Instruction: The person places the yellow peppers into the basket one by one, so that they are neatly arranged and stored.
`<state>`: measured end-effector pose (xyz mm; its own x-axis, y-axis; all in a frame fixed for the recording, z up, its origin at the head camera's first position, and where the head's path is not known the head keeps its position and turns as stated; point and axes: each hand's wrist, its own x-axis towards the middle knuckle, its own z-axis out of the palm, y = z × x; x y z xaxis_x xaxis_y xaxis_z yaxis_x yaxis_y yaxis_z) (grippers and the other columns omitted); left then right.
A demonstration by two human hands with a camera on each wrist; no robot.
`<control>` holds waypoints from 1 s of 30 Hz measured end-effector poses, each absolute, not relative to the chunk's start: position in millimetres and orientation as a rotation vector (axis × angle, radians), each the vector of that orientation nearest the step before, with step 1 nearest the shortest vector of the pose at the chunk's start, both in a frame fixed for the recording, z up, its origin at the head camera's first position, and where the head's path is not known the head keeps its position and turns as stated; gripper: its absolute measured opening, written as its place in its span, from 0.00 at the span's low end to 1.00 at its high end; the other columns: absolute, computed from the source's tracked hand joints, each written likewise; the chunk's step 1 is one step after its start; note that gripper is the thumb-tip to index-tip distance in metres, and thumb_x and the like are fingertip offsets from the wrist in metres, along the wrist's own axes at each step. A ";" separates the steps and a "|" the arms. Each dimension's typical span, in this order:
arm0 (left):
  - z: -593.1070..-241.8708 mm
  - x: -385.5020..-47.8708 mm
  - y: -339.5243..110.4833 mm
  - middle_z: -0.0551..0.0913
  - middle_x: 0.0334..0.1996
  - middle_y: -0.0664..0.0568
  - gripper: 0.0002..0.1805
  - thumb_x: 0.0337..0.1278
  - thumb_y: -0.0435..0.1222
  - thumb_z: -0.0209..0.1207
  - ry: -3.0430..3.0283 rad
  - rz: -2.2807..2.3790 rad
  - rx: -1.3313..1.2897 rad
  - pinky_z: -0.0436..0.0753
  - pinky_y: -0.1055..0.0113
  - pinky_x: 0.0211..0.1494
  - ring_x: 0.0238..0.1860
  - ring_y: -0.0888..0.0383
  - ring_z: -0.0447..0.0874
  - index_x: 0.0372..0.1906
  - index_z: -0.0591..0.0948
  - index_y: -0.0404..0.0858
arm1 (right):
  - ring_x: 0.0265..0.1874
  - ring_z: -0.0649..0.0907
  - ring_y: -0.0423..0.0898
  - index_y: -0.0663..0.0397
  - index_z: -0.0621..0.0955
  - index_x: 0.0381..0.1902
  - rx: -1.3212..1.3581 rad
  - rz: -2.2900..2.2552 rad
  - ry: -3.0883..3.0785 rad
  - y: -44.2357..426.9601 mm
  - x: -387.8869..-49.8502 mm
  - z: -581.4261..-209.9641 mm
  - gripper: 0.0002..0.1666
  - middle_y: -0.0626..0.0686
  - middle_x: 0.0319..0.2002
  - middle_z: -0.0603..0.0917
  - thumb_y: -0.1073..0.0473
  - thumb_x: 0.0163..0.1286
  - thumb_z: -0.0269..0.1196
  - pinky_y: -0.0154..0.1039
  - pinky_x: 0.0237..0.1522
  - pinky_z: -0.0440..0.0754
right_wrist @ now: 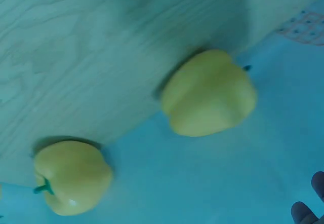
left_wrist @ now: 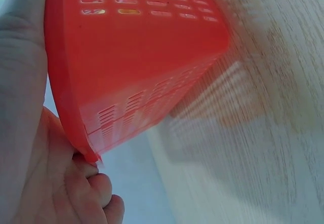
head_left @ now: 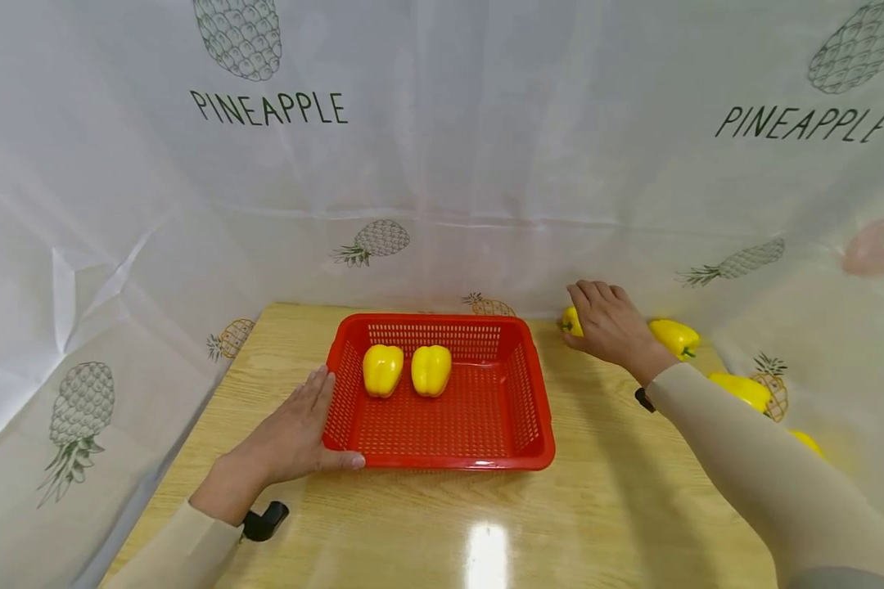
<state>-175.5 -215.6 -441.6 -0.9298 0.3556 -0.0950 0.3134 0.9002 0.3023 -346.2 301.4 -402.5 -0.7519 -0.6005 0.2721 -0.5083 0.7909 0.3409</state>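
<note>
A red plastic basket [head_left: 442, 462] with slotted walls stands on the wooden table, and two yellow bell peppers [head_left: 383, 370] lie in its left half. My left hand [head_left: 295, 429] rests against the basket's near left corner, thumb along the front rim and fingers along the left side. Over at the back edge, my right hand [head_left: 611, 323] reaches above a yellow bell pepper [right_wrist: 210, 95], partly hidden by the hand in the head view. In the right wrist view, the fingertips [right_wrist: 302, 214] are apart from that pepper.
A second bell pepper [head_left: 675, 337] lies right of my right hand, and another bell pepper [head_left: 740, 391] sits nearer along the right edge. A further one is partly behind my sleeve. White pineapple-print sheeting [head_left: 442, 164] hangs behind and beside the wooden table [head_left: 383, 532].
</note>
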 end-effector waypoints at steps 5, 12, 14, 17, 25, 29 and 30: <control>-442.5 -174.8 -216.2 0.46 0.84 0.29 0.81 0.44 0.84 0.55 2.924 0.424 0.528 0.57 0.37 0.83 0.84 0.32 0.47 0.82 0.48 0.23 | 0.65 0.76 0.67 0.73 0.67 0.72 0.816 -0.460 -2.689 318.7 -350.5 -416.7 0.58 0.70 0.66 0.74 0.37 0.62 0.76 0.64 0.64 0.79; -441.5 -172.9 -216.9 0.46 0.84 0.29 0.81 0.43 0.84 0.55 2.921 0.431 0.520 0.58 0.36 0.83 0.84 0.32 0.47 0.82 0.48 0.23 | 0.65 0.74 0.68 0.72 0.65 0.71 0.822 -0.494 -2.727 330.0 -364.0 -436.8 0.59 0.69 0.66 0.73 0.39 0.60 0.79 0.63 0.66 0.77; -441.6 -172.7 -216.9 0.46 0.84 0.29 0.81 0.43 0.84 0.55 2.917 0.433 0.517 0.58 0.36 0.83 0.84 0.32 0.47 0.83 0.48 0.23 | 0.64 0.74 0.67 0.72 0.65 0.70 0.827 -0.509 -2.719 332.6 -368.5 -441.8 0.58 0.69 0.65 0.73 0.39 0.59 0.79 0.62 0.65 0.78; -442.3 -172.7 -217.2 0.45 0.84 0.30 0.81 0.43 0.85 0.54 2.912 0.431 0.515 0.58 0.36 0.83 0.84 0.32 0.47 0.83 0.47 0.23 | 0.63 0.74 0.67 0.72 0.64 0.70 0.830 -0.535 -2.720 335.3 -374.2 -448.0 0.59 0.69 0.63 0.72 0.39 0.58 0.80 0.62 0.63 0.78; -441.3 -173.8 -216.0 0.44 0.85 0.30 0.81 0.43 0.85 0.54 2.908 0.436 0.511 0.57 0.37 0.83 0.85 0.33 0.46 0.83 0.47 0.24 | 0.63 0.75 0.67 0.72 0.65 0.68 0.822 -0.555 -2.731 337.9 -383.1 -458.8 0.55 0.70 0.63 0.73 0.41 0.61 0.78 0.63 0.63 0.78; -440.5 -174.1 -215.1 0.45 0.85 0.30 0.81 0.43 0.85 0.54 2.906 0.434 0.508 0.57 0.38 0.84 0.85 0.34 0.46 0.83 0.47 0.24 | 0.63 0.75 0.67 0.72 0.66 0.67 0.804 -0.529 -2.754 339.1 -383.0 -463.8 0.48 0.70 0.63 0.73 0.46 0.64 0.75 0.64 0.63 0.78; -440.4 -174.1 -215.0 0.45 0.84 0.30 0.81 0.43 0.85 0.54 2.906 0.432 0.507 0.57 0.38 0.84 0.85 0.34 0.47 0.83 0.47 0.23 | 0.64 0.75 0.67 0.72 0.66 0.68 0.799 -0.519 -2.764 339.0 -382.6 -464.7 0.47 0.70 0.63 0.73 0.48 0.65 0.74 0.64 0.64 0.78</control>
